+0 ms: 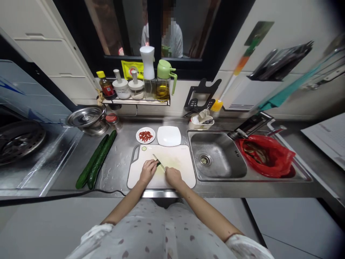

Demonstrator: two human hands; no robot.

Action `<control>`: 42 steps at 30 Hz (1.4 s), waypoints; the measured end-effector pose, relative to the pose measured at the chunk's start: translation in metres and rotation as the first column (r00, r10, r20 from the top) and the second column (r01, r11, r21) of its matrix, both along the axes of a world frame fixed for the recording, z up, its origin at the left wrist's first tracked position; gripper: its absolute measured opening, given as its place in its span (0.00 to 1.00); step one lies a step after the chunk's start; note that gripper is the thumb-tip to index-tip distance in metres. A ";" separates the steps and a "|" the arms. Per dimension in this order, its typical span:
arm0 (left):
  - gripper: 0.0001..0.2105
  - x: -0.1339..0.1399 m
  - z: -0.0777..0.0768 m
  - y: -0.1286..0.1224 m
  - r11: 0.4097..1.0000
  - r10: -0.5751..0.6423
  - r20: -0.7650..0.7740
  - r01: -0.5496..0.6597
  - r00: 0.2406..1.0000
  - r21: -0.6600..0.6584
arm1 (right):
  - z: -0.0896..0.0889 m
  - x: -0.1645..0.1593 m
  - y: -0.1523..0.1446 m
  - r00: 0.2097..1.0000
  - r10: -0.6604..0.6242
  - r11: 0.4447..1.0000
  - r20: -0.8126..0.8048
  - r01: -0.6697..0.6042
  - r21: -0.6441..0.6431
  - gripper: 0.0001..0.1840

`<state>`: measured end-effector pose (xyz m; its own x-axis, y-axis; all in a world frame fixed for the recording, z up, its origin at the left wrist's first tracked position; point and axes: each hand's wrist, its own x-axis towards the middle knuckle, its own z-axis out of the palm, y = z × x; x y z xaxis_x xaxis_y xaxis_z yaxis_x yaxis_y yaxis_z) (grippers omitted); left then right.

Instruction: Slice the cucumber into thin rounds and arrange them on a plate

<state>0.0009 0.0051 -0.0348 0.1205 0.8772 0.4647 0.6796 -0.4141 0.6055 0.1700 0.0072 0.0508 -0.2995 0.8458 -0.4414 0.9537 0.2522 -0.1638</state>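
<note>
A white cutting board [137, 176] lies on the counter in front of me. My right hand [173, 176] is closed round the handle of a kitchen knife [161, 165], whose blade points away and to the left over the board. Beside the blade, my left hand [148, 171] has its fingers bent down on a small dark green cucumber piece [158, 163], mostly hidden by the fingers and knife. Near the board's upper left corner lies a pale cucumber slice [144, 148]. Two whole cucumbers [101, 160] rest on the counter to the left.
Behind the board stand a plate of chopped red chillies [145, 135] and a white plate [169, 136]. To the right is a sink [218, 162] with a red plastic bag [269, 158] beside it. A lidded steel pot [87, 120] stands back left, below a condiment shelf [137, 102].
</note>
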 end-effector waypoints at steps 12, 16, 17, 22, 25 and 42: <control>0.13 0.001 0.000 0.000 1.000 0.010 -0.006 -0.010 1.000 -0.010 | 0.008 -0.021 0.019 0.999 -0.008 1.000 -0.033 0.009 0.013 0.18; 0.13 0.002 -0.001 0.000 1.000 0.020 -0.018 -0.020 1.000 0.002 | 0.010 -0.023 0.020 1.000 -0.014 1.000 -0.021 0.014 0.005 0.18; 0.13 0.002 -0.001 0.000 1.000 0.023 -0.023 -0.023 0.999 0.010 | 0.009 -0.023 0.020 1.000 -0.017 1.000 -0.023 0.018 0.010 0.18; 0.13 0.004 -0.002 0.000 0.999 0.019 -0.041 -0.018 0.999 0.035 | 0.006 -0.017 0.014 0.999 -0.018 0.999 -0.032 0.019 0.036 0.19; 0.13 0.004 -0.002 0.000 0.999 0.025 -0.036 -0.024 0.999 0.037 | 0.005 -0.009 0.007 1.000 -0.016 0.999 -0.024 0.017 0.038 0.19; 0.12 0.007 0.005 0.000 0.996 0.073 -0.033 -0.075 0.997 -0.051 | 0.008 0.025 -0.020 0.998 -0.032 0.999 0.057 0.034 -0.031 0.17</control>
